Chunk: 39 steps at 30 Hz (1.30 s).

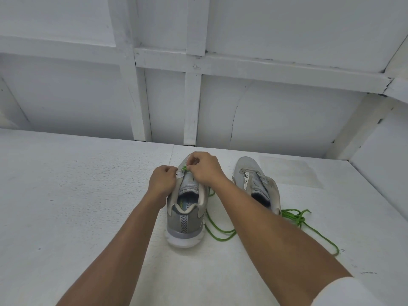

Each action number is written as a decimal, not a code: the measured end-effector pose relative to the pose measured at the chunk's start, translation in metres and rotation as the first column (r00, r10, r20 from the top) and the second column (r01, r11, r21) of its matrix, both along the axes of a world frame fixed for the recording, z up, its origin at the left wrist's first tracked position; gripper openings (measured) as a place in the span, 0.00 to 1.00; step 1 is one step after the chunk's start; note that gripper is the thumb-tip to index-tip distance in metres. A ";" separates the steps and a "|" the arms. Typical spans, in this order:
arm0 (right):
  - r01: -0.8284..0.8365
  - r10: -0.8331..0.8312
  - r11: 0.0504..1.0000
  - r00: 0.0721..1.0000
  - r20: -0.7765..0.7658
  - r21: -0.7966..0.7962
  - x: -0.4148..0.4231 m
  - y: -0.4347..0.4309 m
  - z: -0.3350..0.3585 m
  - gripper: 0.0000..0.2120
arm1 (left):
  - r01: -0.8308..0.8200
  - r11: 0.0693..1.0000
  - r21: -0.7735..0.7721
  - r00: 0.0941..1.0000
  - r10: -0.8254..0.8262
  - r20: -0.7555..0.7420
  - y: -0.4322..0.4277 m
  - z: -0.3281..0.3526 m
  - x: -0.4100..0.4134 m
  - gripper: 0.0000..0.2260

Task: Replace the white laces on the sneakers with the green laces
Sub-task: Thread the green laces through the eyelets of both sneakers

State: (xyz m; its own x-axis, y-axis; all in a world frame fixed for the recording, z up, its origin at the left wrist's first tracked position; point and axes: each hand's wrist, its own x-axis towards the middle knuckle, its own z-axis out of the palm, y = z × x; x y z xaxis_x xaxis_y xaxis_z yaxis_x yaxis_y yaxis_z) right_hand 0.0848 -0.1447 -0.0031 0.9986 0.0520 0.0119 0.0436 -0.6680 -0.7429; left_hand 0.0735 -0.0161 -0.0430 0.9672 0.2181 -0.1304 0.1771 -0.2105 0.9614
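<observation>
Green lace point(221, 240) trails right of the near sneaker point(186, 219), its tip pinched in the right hand point(204, 167) at the toe end — best the left hand point(162, 180), gripping the eyelet flap point(180, 174), holds it steady for threading.

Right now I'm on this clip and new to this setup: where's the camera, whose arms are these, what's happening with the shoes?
No machine here: one wide-angle camera on a person's head looks down, so the bare arms are the wearer's own. Two grey shoes stand on the white surface, heels toward the camera. The left hand grips the eyelet edge of the middle sneaker. The right hand pinches a green lace at its front eyelets, the rest trailing beside the shoe. The second sneaker, further right, shows no lace, and a green tangle lies by its heel. No white laces are visible.
</observation>
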 end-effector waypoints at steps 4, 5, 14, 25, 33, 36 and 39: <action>0.033 -0.035 0.998 0.999 -0.034 -0.062 0.001 0.000 -0.002 0.08 | -0.037 0.999 -0.009 0.998 0.037 -0.047 0.002 -0.001 0.003 0.08; 0.034 -0.037 0.997 0.999 -0.039 -0.072 0.001 0.000 -0.002 0.08 | -0.050 0.999 -0.021 0.997 0.049 -0.062 0.002 -0.002 0.004 0.09; 0.019 -0.023 0.990 0.999 -0.024 -0.142 0.000 0.005 -0.003 0.06 | -0.094 0.989 -0.110 0.994 0.087 -0.068 0.003 -0.003 0.001 0.06; 0.019 -0.022 0.980 1.000 -0.015 -0.199 -0.001 0.012 -0.003 0.07 | -0.005 0.999 -0.049 0.999 0.003 -0.049 0.001 -0.002 0.001 0.12; 0.038 -0.053 0.962 0.997 -0.051 -0.269 -0.005 0.017 0.004 0.08 | 0.114 0.983 -0.143 0.957 -0.148 -0.250 0.009 0.021 0.013 0.05; 0.046 -0.065 0.962 0.996 -0.062 -0.270 -0.006 0.018 0.006 0.09 | 0.172 0.969 -0.176 0.939 -0.215 -0.270 0.014 0.020 0.018 0.06; 0.050 -0.062 0.952 0.998 -0.029 -0.303 -0.009 0.018 0.006 0.08 | 0.198 0.960 -0.196 0.937 -0.244 -0.250 0.019 0.017 0.024 0.04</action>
State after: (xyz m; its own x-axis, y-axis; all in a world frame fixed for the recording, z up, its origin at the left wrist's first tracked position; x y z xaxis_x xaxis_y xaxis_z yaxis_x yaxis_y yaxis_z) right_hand 0.0759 -0.1271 0.0025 0.9994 -0.0090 -0.0333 -0.0246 -0.8622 -0.5060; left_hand 0.0975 0.0030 -0.0264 0.9119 -0.0444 -0.4079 0.4008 -0.1169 0.9087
